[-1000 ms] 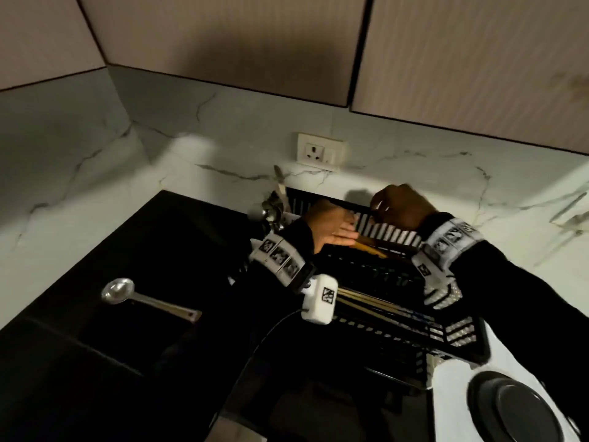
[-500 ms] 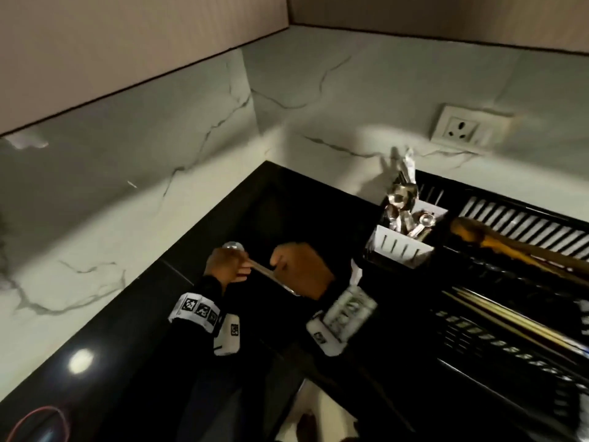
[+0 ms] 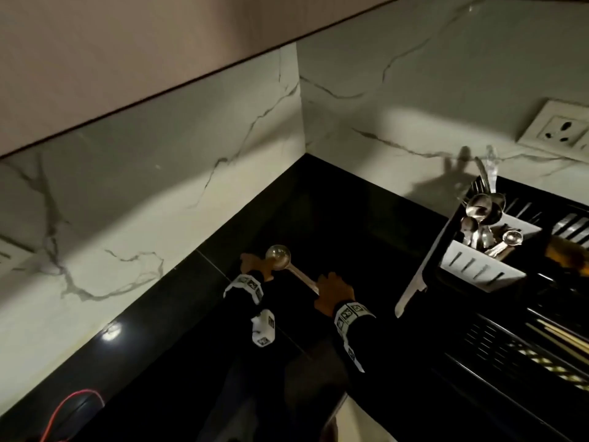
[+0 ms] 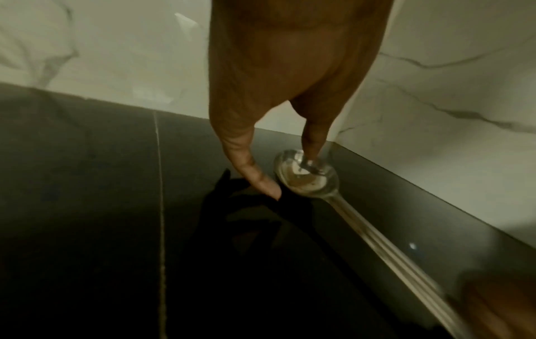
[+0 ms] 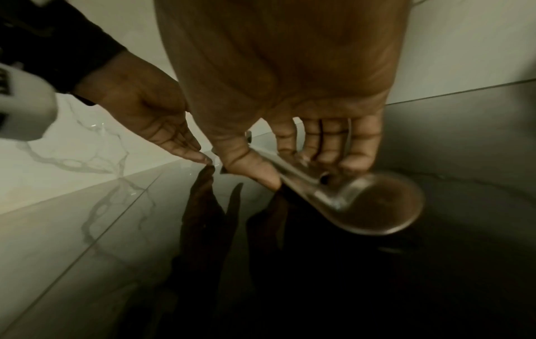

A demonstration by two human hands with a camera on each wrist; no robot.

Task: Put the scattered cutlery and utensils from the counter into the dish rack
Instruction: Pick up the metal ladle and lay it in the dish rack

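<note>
We find one steel ladle [image 3: 288,264] on the black counter [image 3: 334,218]. The right hand [image 3: 334,290] has thumb and fingers curled round the handle end; the left hand [image 3: 255,264] stands with straight fingers, one fingertip [image 4: 311,146] touching the bowl. The white caddy [image 3: 478,266] on the dish rack [image 3: 510,346] already holds spoons (count unclear), well right of the fingers. We judge this ladle the visible remainder.

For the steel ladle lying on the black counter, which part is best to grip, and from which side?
Probably the long flat handle, from above near its free end, where the right hand already pinches the ladle. The round bowl offers poor purchase; the left hand only touches it.
</note>
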